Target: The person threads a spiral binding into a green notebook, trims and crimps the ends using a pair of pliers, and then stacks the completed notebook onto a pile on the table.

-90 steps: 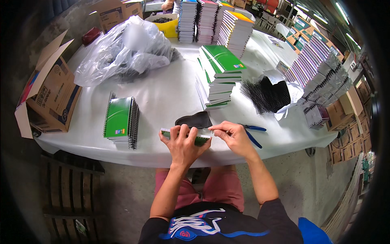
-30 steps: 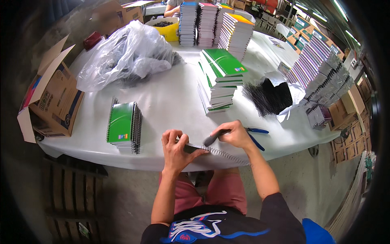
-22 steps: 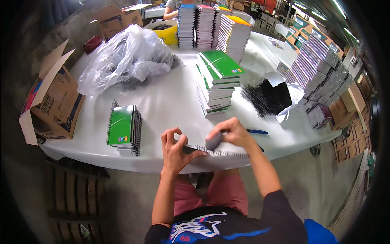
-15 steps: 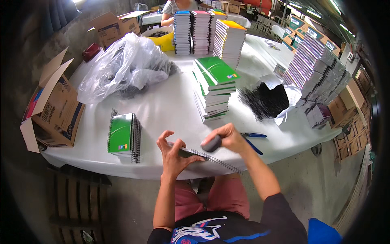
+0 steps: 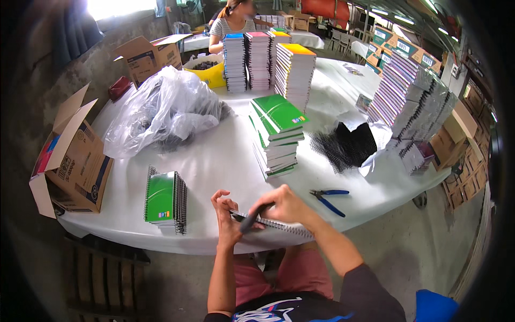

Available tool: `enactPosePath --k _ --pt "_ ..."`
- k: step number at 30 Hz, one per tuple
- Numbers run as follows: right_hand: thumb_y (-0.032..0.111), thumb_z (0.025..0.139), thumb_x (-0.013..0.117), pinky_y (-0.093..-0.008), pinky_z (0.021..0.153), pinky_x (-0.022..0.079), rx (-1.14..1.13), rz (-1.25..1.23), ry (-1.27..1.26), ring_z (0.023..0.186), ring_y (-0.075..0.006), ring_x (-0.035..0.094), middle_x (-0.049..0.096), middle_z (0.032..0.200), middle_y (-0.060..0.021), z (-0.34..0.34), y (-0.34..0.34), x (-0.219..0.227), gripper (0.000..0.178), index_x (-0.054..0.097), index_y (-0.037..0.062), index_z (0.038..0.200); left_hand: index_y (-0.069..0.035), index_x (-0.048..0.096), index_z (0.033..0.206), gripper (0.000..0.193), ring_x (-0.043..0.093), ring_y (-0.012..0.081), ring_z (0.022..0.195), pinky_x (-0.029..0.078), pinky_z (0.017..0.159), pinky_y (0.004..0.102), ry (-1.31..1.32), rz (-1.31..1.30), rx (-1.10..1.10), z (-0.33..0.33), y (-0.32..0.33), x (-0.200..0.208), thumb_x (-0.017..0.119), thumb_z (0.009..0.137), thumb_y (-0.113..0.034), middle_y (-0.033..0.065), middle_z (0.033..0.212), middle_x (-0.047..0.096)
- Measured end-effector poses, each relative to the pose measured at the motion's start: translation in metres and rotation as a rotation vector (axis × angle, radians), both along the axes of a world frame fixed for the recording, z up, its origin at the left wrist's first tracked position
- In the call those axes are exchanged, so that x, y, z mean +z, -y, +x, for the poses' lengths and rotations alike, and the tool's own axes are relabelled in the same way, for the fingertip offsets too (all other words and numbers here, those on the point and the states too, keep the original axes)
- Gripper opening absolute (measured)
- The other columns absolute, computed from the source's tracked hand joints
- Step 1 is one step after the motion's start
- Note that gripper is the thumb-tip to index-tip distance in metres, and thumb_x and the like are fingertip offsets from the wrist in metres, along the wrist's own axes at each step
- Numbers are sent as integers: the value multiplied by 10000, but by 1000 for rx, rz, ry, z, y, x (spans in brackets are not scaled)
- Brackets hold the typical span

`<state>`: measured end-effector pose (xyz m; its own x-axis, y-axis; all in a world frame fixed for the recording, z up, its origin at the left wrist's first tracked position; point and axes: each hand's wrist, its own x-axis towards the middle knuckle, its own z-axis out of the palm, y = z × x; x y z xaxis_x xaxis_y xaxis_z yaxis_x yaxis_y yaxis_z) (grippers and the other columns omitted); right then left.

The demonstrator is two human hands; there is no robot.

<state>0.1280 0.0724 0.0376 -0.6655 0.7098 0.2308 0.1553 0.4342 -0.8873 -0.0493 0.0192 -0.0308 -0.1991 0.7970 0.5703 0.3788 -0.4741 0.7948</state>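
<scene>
My left hand [image 5: 227, 221] grips a spiral notebook at its left end, near the table's front edge. The notebook is held edge-on, so its cover hardly shows. Its black wire coil [image 5: 287, 227] runs along the upper edge and sticks out to the right. In my right hand [image 5: 288, 206] is a dark, rounded tool [image 5: 251, 219], blurred by motion, which lies across the coil close to my left fingers; its exact kind does not show. Blue-handled cutting pliers [image 5: 328, 199] lie open on the table, right of my right hand.
Green spiral notebooks [image 5: 161, 197] lie stacked at left, with a taller green stack [image 5: 278, 115] ahead. Black coils [image 5: 348, 145] lie on paper to its right. A plastic bag [image 5: 161, 110], an open carton [image 5: 80, 166] and tall notebook stacks [image 5: 292, 75] stand around. A person [image 5: 232, 24] is behind.
My right hand has brought the dark tool left and down along the coil, toward my left hand. My left hand keeps its grip on the notebook. The view has tilted up slightly.
</scene>
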Motion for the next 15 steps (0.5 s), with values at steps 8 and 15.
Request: enactPosePath --k 8,15 --pt "-50 663 629 -247 653 492 -166 65 160 671 -74 610 697 754 -77 -4 -4 -3 271 721 61 893 -88 250 965 976 404 129 763 410 697 286 194 -78 -120 6 -3 -13 946 340 -368 90 1065 326" --pt "29 669 657 -266 634 492 -200 109 127 636 -148 629 675 740 -143 -18 -6 -4 241 714 59 901 -79 241 981 998 417 179 890 404 822 326 62 -86 -107 5 -4 -14 937 337 -389 95 1052 330"
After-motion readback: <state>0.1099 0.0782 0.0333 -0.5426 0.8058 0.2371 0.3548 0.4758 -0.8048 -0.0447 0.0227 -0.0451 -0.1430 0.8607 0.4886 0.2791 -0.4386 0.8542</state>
